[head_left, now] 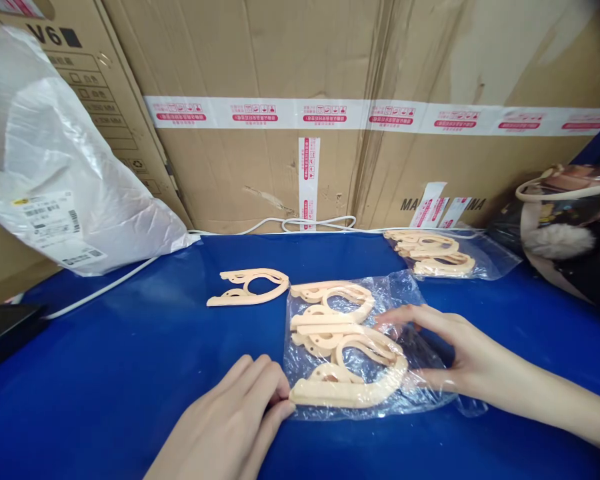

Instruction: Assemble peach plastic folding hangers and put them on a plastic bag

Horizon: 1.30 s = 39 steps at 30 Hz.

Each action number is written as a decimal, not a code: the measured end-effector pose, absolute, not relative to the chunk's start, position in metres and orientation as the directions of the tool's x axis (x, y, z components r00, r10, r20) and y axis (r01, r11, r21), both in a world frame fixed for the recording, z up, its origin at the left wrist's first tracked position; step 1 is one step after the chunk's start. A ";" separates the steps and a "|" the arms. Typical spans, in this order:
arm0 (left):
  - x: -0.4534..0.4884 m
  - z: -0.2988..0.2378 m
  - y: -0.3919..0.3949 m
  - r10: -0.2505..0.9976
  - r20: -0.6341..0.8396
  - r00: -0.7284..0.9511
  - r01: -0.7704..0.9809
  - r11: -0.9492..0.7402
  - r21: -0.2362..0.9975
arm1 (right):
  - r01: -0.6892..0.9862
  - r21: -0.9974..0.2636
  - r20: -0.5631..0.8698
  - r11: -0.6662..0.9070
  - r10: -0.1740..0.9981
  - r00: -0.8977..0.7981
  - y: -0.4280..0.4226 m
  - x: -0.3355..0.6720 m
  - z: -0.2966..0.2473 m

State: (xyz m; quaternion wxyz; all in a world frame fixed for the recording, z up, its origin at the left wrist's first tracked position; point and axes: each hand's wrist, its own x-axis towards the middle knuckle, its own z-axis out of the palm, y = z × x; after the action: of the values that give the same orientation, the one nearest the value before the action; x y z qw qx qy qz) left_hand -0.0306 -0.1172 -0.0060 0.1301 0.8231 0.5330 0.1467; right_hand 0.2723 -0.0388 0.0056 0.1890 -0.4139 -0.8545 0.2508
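Several beige folding hangers [347,395] lie in a clear plastic bag [300,357] on the blue tabletop. With thumb and fingertips together, my left hand [243,407] pinches the bag's lower left edge, at the tip of the nearest hanger. My right hand [455,347] reaches in from the right, its thumb and fingers curved around the rounded ends of the hangers. Whether those fingers are inside the bag or over its film, I cannot tell. One loose folding hanger [255,285] lies just left of the bag, its arms pointing left.
Another bag of hangers [435,253] lies at the back right, beside a dark handbag [550,233] with a fluffy pompom. A white plastic parcel [80,167] stands at the left, near a black object [7,333]. Taped cardboard boxes [260,167] and a white cable [325,222] border the back.
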 end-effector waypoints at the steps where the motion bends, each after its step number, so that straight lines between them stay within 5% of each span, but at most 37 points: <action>1: -0.030 -0.005 -0.117 0.914 0.097 0.393 0.842 -0.400 0.362 | 0.607 -0.592 0.114 0.530 0.801 -0.587 -0.038 0.271 0.006; 7: -0.031 -0.001 -0.116 0.906 0.130 0.403 0.862 -0.423 0.280 | 0.521 -0.669 0.134 0.530 0.776 -0.617 -0.034 0.266 0.007; 13: -0.032 -0.006 -0.115 0.847 0.342 0.407 0.869 -0.474 0.141 | 0.522 -0.658 0.149 0.543 0.773 -0.616 -0.033 0.269 0.008; 24: -0.028 -0.001 -0.113 0.768 0.279 0.577 0.814 -0.571 -0.111 | 0.543 -0.583 0.157 0.605 0.739 -0.655 -0.033 0.270 0.005; 27: -0.027 0.007 -0.113 0.792 0.250 0.557 0.827 -0.555 -0.083 | 0.538 -0.596 0.146 0.596 0.739 -0.657 -0.034 0.269 0.004; 32: -0.039 0.044 -0.087 0.867 0.266 0.422 0.867 -0.471 0.161 | 0.549 -0.574 0.142 0.607 0.735 -0.663 -0.037 0.268 0.003; 35: -0.064 0.062 -0.047 0.938 0.215 0.272 0.943 -0.304 0.135 | 0.573 -0.547 0.120 0.611 0.734 -0.668 -0.039 0.265 0.002; 39: -0.100 0.062 0.003 0.935 -0.131 0.331 0.936 -0.306 0.176 | 0.594 -0.529 0.180 0.606 0.764 -0.620 -0.041 0.263 0.002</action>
State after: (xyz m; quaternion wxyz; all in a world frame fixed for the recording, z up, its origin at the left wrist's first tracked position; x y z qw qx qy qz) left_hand -0.1003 0.0027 0.0616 0.1103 0.8082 0.5786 -0.0020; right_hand 0.2630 -0.0409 0.0020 0.1984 -0.3884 -0.8740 0.2143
